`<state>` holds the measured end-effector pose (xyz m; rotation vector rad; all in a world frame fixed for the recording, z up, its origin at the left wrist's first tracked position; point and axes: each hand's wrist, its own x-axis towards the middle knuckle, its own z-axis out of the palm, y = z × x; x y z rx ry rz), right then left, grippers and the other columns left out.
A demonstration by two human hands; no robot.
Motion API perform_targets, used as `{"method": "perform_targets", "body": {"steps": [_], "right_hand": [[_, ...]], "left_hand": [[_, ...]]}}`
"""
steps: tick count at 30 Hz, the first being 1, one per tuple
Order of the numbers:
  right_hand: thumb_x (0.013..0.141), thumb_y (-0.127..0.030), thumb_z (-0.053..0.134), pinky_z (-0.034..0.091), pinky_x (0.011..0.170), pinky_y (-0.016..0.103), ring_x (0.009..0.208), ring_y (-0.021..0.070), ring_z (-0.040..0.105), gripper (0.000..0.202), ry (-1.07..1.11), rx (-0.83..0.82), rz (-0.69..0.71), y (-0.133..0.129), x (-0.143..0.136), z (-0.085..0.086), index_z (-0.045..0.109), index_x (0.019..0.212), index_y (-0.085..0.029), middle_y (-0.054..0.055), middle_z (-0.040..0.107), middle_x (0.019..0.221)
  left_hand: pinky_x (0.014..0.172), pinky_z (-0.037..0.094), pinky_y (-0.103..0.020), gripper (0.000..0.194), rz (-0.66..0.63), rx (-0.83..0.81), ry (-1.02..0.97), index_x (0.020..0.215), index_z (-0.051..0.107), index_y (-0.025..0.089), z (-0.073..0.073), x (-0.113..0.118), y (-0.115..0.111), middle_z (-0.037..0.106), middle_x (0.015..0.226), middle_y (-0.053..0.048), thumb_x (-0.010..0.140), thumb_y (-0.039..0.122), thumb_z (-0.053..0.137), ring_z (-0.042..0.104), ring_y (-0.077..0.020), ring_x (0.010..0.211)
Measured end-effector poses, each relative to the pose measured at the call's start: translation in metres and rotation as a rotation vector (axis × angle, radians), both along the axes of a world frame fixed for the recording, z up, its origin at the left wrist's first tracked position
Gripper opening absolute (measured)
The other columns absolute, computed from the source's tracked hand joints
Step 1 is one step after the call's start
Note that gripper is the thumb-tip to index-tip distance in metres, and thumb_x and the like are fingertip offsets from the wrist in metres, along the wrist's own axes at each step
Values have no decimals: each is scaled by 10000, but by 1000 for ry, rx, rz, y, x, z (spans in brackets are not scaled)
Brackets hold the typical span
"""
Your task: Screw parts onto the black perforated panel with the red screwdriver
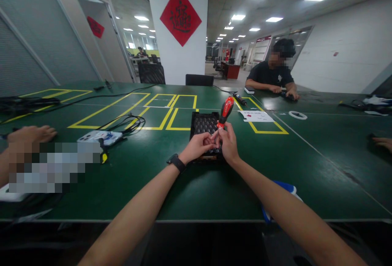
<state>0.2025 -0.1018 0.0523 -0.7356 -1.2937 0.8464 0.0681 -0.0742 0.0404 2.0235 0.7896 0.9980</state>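
A black tray-like box (203,124) with a patterned inside lies on the green table in front of me. Over its near right part my right hand (229,143) grips a screwdriver (227,110) with a red and black handle. The handle points up, leaning slightly right, and the thin shaft runs down between my fingers. My left hand (197,146), with a black band on the wrist, has its fingertips pinched together at the lower end of the shaft. Whatever those fingertips hold is too small to make out. Both hands cover the near part of the box.
Yellow tape outlines (180,128) mark the green table (147,192). To the left lie a phone (99,137), cables (131,122) and another person's hand (32,134). A paper sheet (256,116), a white ring (297,115) and a seated person (271,72) are at right.
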Motion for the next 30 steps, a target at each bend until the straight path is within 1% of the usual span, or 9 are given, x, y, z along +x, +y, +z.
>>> {"method": "perform_targets", "body": {"steps": [4,8,12,15,19,21,25,30], "right_hand": [[833,-389,452,320,367,154,365,34,388,303,11,-10,28,1,1,-1,396,1078,-220,-45,579,656],[857,-431,380,324,352,157,356,35,375,324,42,-36,57,3,1,-2,412,1084,-201,-35,576,654],[867,-428,365,311,343,159,356,37,359,345,27,-32,66,2,1,-2,426,1111,-191,-34,566,640],[871,-412,371,298,354,159,374,36,350,324,15,-8,35,2,0,-2,447,1092,-188,-28,561,650],[867,-409,388,276,370,150,395,31,352,282,19,16,3,1,0,-1,445,1040,-193,-37,543,646],[864,-409,394,275,375,149,400,32,359,271,23,23,-5,1,0,-1,430,1034,-201,-44,533,640],[859,-395,415,283,380,151,407,36,376,261,14,21,-2,1,-1,-1,404,1044,-211,-45,540,650],[855,-379,427,296,385,151,403,35,377,266,21,14,1,2,0,0,400,1062,-215,-58,523,625]], "left_hand": [[571,417,-200,174,-32,23,35,765,564,115,-1,-2,0,582,666,-2,737,286,579,519,-91,593],[658,451,-227,146,-103,10,40,794,593,114,1,-3,0,646,765,-42,770,244,531,591,-124,695],[706,460,-234,145,-174,-24,9,819,603,114,4,-2,-1,663,801,-48,781,221,512,613,-131,742],[677,459,-229,163,-155,-16,9,812,601,107,4,-2,0,656,773,-46,775,251,532,604,-125,705],[564,425,-200,216,-44,-9,34,786,596,108,0,-1,2,619,671,-17,752,319,568,550,-101,596],[534,405,-192,243,-9,-5,41,771,590,108,-2,-1,4,601,643,-6,730,347,592,521,-90,562],[540,397,-191,260,-5,23,59,755,587,109,-5,-1,5,591,640,0,701,360,625,504,-86,561],[583,398,-191,181,-43,79,97,788,617,110,-2,-2,4,617,681,-9,759,280,560,528,-93,602]]}}
